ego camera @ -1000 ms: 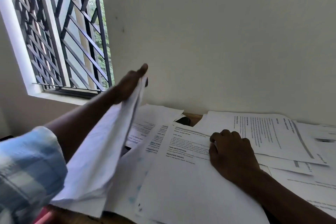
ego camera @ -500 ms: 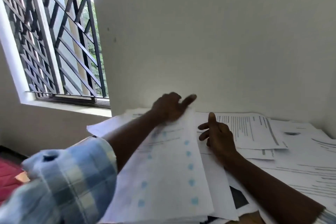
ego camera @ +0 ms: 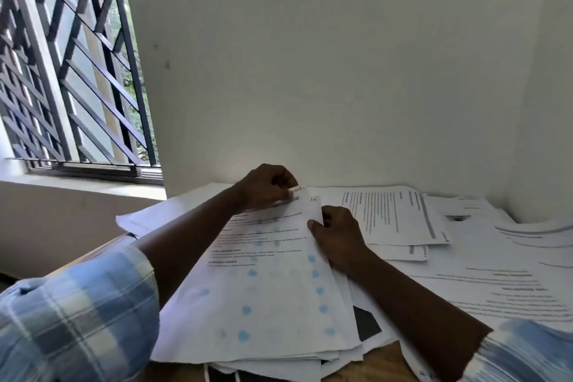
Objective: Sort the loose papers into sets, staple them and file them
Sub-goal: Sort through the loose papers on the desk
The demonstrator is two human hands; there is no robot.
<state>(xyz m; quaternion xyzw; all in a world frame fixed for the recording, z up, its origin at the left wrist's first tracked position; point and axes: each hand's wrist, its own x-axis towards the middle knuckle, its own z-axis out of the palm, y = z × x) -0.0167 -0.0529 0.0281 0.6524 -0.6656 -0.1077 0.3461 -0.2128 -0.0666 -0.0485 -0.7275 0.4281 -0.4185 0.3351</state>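
A set of white printed sheets with faint blue dots point(ego camera: 263, 295) lies on a heap of papers in front of me. My left hand point(ego camera: 266, 186) pinches the set's far top corner, where small handwritten labels show. My right hand point(ego camera: 336, 232) grips the right edge of the same set just below that corner, thumb on top. More printed sheets point(ego camera: 393, 217) lie spread to the right and behind, text facing sideways. No stapler or file is visible.
The wooden table point(ego camera: 381, 360) shows at the front edge under the heap. A dark flat object point(ego camera: 367, 322) peeks out beneath the papers. A white wall stands close behind, and a barred window point(ego camera: 71, 71) is at the left.
My left hand has brought the lifted sheets down from the left onto the pile and now pinches their top corner. My right hand moved from the pile to grip the set's right edge.
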